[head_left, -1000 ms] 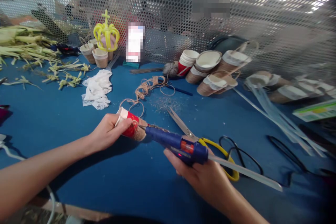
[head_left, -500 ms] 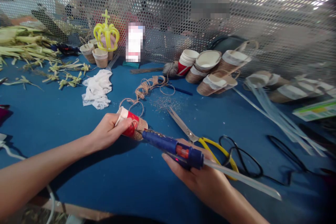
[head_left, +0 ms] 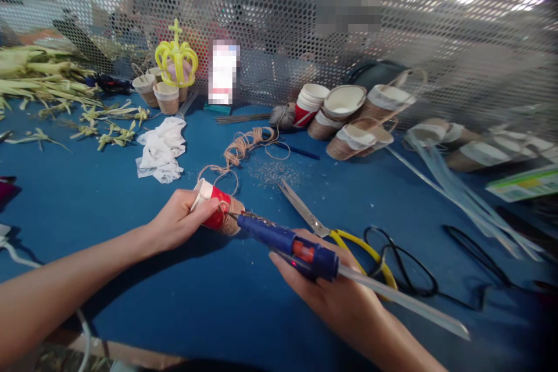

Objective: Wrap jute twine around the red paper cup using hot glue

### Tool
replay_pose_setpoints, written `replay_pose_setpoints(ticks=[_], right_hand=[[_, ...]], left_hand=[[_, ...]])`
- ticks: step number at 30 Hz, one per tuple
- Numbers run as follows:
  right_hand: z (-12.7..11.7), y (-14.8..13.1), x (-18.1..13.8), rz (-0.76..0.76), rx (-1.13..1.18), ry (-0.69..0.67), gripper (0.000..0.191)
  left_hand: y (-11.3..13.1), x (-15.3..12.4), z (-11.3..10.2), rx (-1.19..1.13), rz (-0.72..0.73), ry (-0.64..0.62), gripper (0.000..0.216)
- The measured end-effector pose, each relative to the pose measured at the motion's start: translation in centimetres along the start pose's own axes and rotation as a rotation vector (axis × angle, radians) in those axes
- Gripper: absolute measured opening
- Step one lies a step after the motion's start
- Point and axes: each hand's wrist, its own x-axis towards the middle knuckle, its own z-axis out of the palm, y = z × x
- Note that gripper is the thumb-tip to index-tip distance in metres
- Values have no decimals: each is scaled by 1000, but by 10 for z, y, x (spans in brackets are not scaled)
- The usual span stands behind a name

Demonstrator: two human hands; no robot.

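My left hand (head_left: 183,218) grips a red and white paper cup (head_left: 220,200), tilted on its side, its base end wound with brown twine. My right hand (head_left: 326,290) is wrapped round a blue hot glue gun (head_left: 279,238). The gun's nozzle meets the cup at the edge of the wound twine; whether it touches is hard to tell. A clear glue stick (head_left: 405,299) sticks out of its back end. From the cup, loose twine (head_left: 239,148) runs to a tangled heap behind it. Scissors (head_left: 314,215) with yellow handles lie beside the gun.
Twine-covered cups (head_left: 349,139) stand at the back right near clear glue sticks (head_left: 462,186). A black cable (head_left: 410,267) loops at the right. White cloth (head_left: 162,148), a yellow crown (head_left: 176,64) and dried husks (head_left: 39,75) are at the left. A perforated metal screen (head_left: 270,23) closes the back.
The glue gun's nozzle has shifted very slightly along the cup near the twine edge. Both hands keep their holds, and the other things lie as before.
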Motion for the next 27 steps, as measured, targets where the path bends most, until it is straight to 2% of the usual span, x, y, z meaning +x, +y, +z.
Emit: replay_pose_setpoints(ticks=[6,13,22,27], right_hand=[[1,5,-6,-54,-33,30,2],[-1,6,-4,57,-34,57,12],[-5,4,-4,84,16,20,19],[-6,4,-2,75,16,19,19]], left_hand=[[0,0,-4,79,123,-57,35],[-4,3,-9,272,285,-52,38],[-5,4,-16,360,361,-171,41],[-3,4,-17,348,403,-188,42]])
